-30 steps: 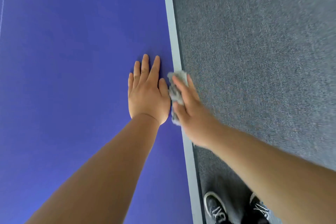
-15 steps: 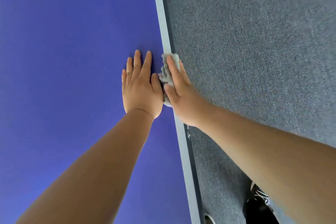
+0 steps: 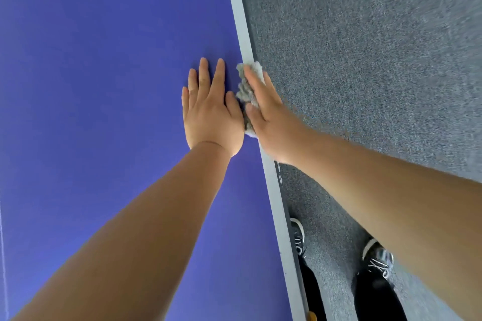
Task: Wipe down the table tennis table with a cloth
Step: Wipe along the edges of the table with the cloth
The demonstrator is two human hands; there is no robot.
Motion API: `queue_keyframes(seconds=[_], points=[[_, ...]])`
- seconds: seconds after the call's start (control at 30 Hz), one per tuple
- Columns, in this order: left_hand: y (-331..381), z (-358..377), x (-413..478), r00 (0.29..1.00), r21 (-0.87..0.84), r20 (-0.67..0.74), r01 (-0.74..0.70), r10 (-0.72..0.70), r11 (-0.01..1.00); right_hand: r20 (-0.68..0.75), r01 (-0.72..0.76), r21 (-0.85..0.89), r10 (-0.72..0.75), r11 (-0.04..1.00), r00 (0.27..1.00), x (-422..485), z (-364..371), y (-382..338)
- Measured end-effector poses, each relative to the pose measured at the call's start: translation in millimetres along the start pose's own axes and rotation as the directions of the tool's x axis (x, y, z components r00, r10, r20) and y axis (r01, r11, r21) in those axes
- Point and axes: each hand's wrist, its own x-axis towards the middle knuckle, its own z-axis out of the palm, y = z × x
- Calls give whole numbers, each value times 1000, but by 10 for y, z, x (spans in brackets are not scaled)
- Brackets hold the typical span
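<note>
The blue table tennis table [image 3: 104,86] fills the left side, with its white edge line [image 3: 238,15] running from the top to the bottom right. My left hand [image 3: 211,114] lies flat on the blue surface, fingers straight, just inside the edge. My right hand [image 3: 271,122] holds a crumpled grey cloth [image 3: 245,86] against the table's edge, thumb on top and fingers stretched along the side. The cloth bunches between my two hands and sticks out past my right fingertips.
Grey carpet floor [image 3: 378,60] lies to the right of the table. My two feet in dark shoes [image 3: 378,260] stand on it close to the table's side. A thin white line [image 3: 3,255] crosses the blue surface at the far left.
My right hand has slid the cloth a little farther away along the white edge, and my left hand moved along beside it. My feet have shifted in view.
</note>
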Motion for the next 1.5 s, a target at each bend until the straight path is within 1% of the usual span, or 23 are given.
queue_keyframes(seconds=[0.07, 0.17, 0.23, 0.3, 0.37, 0.43, 0.5, 0.57, 0.6, 0.67, 0.73, 0.8, 0.87, 0.93, 1.0, 1.07, 1.17, 1.23, 1.3, 1.37, 1.5], points=[[4, -12, -5, 1000, 0, -5, -5, 5, 1000, 31, 0, 16, -1, 1000, 1000, -524, 147, 57], [6, -9, -4, 1000, 2, -4, -3, 3, 1000, 45, -63, -23, 64, 998, 997, -1030, 302, 124], [-1, 5, 1, 1000, 8, 1, -6, 6, 1000, 48, -102, 36, 100, 994, 994, -920, 288, 124], [-10, 15, 1, 1000, 13, 7, -11, 11, 1000, 24, -73, 84, 71, 994, 997, -566, 213, 118], [-11, 14, 13, 1000, 9, 12, -9, 9, 1000, -5, -68, 45, 68, 997, 998, -162, 97, 69], [-9, 18, 13, 1000, 16, 16, -11, 10, 1000, -40, -55, -9, 54, 998, 998, 55, 43, 16], [-8, 18, 3, 1000, 16, 14, -12, 11, 1000, -44, -28, 43, 30, 999, 999, -97, 97, -9], [-12, 9, -8, 1000, 12, 10, -13, 13, 1000, -11, 4, 162, -3, 987, 1000, -619, 277, 10], [-12, 6, -12, 1000, 13, 11, -19, 19, 1000, 5, 13, 169, -14, 986, 1000, -943, 388, 53], [-9, -9, -23, 999, 19, 26, -27, 26, 999, 31, -36, 57, 35, 998, 999, -1521, 567, 130], [-12, -36, -38, 998, 48, 58, -34, 32, 998, 49, -139, -67, 143, 988, 989, -1793, 631, 155], [0, -71, -34, 994, 67, 95, -55, 48, 996, 47, -216, -186, 228, 958, 972, -1700, 575, 79], [-16, -128, -72, 986, 74, 149, -91, 79, 993, 34, -244, -281, 264, 928, 964, -1402, 474, -81], [-115, -155, -225, 968, 97, 182, -194, 174, 976, -7, -261, -290, 271, 921, 963, -1076, 389, -205], [-312, -165, -629, 945, 89, 223, -266, 241, 960, -53, -264, -275, 260, 924, 964, -986, 399, -268], [-489, -136, -1269, 939, 75, 230, -279, 256, 957, -86, -250, -243, 236, 937, 968, -1187, 483, -176], [-560, -60, -1993, 948, 85, 229, -245, 221, 966, -76, -237, -221, 226, 946, 971, -1792, 689, 26], [-532, -9, -2105, 950, 98, 234, -234, 207, 967, -71, -234, -208, 224, 950, 972, -2122, 795, 117], [-514, 7, -2070, 954, 112, 223, -228, 200, 967, -61, -238, -203, 231, 950, 971, -2155, 804, 136], [-520, 3, -2061, 956, 108, 210, -231, 205, 967, -64, -257, -200, 249, 946, 966, -1941, 735, 86], [-534, 30, -2083, 959, 106, 190, -233, 211, 967, -117, -246, -194, 227, 950, 967, -1268, 547, -2]])
